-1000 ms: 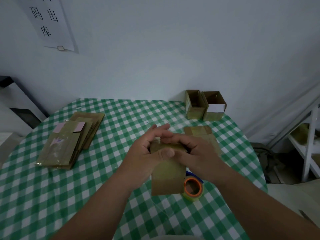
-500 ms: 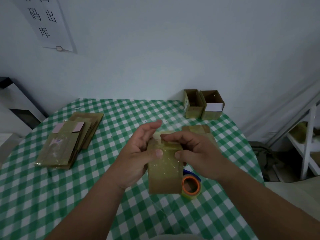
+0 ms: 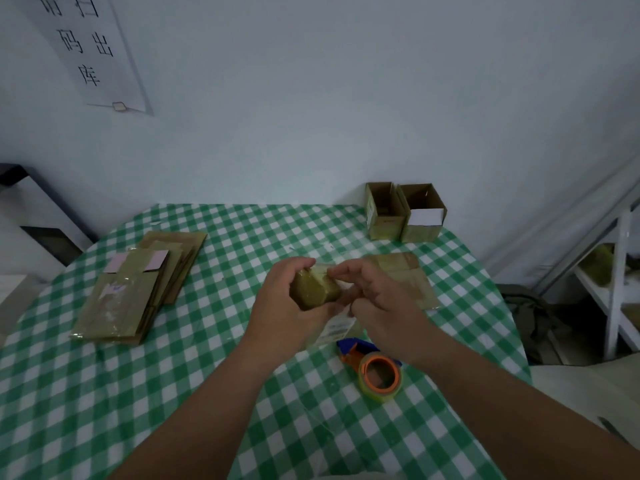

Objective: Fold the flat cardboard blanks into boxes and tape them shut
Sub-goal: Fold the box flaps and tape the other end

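Note:
A small brown cardboard box [image 3: 313,289] is held above the middle of the green checked table [image 3: 173,375]. My left hand [image 3: 284,306] grips it from the left and underneath. My right hand [image 3: 377,299] holds its right side, fingertips pinching at the top edge where clear tape lies. A white label shows on the box's lower part, below my hands. A tape roll with an orange core and blue dispenser [image 3: 377,372] lies on the table just below my right wrist.
A stack of flat cardboard blanks [image 3: 138,289] lies at the left. One flat blank [image 3: 412,282] lies behind my right hand. Two open folded boxes [image 3: 403,211] stand at the far right against the wall. White shelving [image 3: 616,289] stands right of the table.
The box has tilted over from upright, its end now facing me. Both hands shifted around it and moved slightly away from me, uncovering the tape roll.

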